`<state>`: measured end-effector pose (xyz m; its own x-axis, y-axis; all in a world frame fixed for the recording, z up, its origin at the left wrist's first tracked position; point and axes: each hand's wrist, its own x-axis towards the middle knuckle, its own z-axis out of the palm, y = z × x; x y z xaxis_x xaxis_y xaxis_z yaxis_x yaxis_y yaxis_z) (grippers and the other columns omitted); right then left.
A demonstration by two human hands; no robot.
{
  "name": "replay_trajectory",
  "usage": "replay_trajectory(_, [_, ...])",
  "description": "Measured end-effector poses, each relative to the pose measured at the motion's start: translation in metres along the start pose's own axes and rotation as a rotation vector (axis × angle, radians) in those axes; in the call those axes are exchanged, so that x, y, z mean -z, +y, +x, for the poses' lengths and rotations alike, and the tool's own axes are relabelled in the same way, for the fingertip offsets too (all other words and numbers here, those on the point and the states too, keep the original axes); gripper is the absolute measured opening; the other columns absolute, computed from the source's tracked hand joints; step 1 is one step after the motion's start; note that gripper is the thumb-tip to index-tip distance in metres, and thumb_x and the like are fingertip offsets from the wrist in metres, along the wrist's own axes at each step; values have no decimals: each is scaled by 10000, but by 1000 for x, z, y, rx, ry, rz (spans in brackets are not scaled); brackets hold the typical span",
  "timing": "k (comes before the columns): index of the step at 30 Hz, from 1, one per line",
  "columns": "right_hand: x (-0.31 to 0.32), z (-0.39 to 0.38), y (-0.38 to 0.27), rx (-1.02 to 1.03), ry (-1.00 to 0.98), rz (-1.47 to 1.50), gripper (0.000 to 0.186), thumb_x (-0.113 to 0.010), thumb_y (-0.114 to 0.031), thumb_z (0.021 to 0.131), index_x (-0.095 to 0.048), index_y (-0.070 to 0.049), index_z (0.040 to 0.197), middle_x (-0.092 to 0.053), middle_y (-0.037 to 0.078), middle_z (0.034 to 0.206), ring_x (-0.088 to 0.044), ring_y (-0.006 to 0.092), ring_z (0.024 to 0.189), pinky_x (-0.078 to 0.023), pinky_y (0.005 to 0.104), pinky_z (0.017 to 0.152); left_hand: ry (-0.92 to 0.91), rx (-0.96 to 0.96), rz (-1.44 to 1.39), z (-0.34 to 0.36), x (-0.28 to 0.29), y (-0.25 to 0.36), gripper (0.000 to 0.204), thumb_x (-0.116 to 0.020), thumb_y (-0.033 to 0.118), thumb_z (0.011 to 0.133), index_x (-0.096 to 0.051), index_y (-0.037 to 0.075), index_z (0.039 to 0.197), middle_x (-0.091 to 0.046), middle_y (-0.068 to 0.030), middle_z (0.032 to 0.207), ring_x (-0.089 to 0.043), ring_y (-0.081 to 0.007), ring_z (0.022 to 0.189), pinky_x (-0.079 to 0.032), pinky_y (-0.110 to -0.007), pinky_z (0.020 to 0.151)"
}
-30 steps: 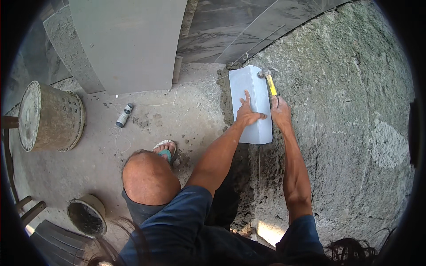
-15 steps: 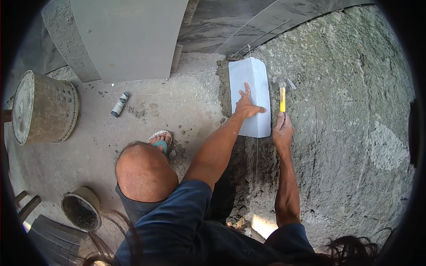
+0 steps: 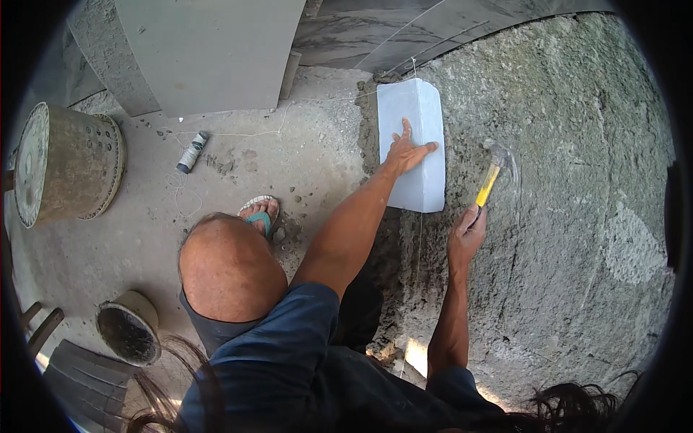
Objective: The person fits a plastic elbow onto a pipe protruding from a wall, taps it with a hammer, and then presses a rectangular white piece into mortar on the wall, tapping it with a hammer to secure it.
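A pale blue-white tile [image 3: 429,180] lies on a band of wet mortar [image 3: 367,137], against the rough grey surface at right. My left hand [image 3: 408,154] rests on it with the fingers spread. A thin string runs lengthwise across the tile, from a small upright pin [image 3: 413,66] at its far end. My right hand [image 3: 468,234] grips a hammer [image 3: 489,184] by its handle, the yellow part showing above my fist. The hammer's metal head, slightly blurred, is to the right of the tile, apart from it.
At left stand a large dirty bucket [image 3: 68,166] and a smaller round pail [image 3: 130,328]. A spool of string [image 3: 193,152] lies on the concrete floor, its line trailing. Large grey panels [image 3: 209,58] lean at the far side. My sandalled foot [image 3: 258,214] stands left of my arm.
My right hand has swung the hammer to the right, away from the tile, and the handle now tilts. My left hand stays spread on the tile. The whole view has shifted slightly.
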<state>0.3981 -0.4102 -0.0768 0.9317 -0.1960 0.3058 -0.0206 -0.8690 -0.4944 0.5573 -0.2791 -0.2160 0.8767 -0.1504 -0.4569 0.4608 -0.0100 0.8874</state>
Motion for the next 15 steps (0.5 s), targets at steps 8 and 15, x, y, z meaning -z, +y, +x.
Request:
replay_trajectory(8, [9,-59,36,-81,-285,-202,313,-445,-262,1083,-544,24,1002,-500,107,654,-458,211,545,-390,368,524,-32,-50,-92,1,2,6,1282,-836,405,727,22,18,1598,-387,-359,1459,-434,-466,1342,-376,-454,1154])
replay_trajectory(15, [-2,-86,65,104,-85,-223,324,-446,-278,1084,-544,3,955,-476,84,634,-441,175,528,-374,361,507,-18,-58,-117,3,-4,7,1276,-854,373,719,-2,6,1596,-372,-378,1471,-389,-471,1385,-367,-429,1166])
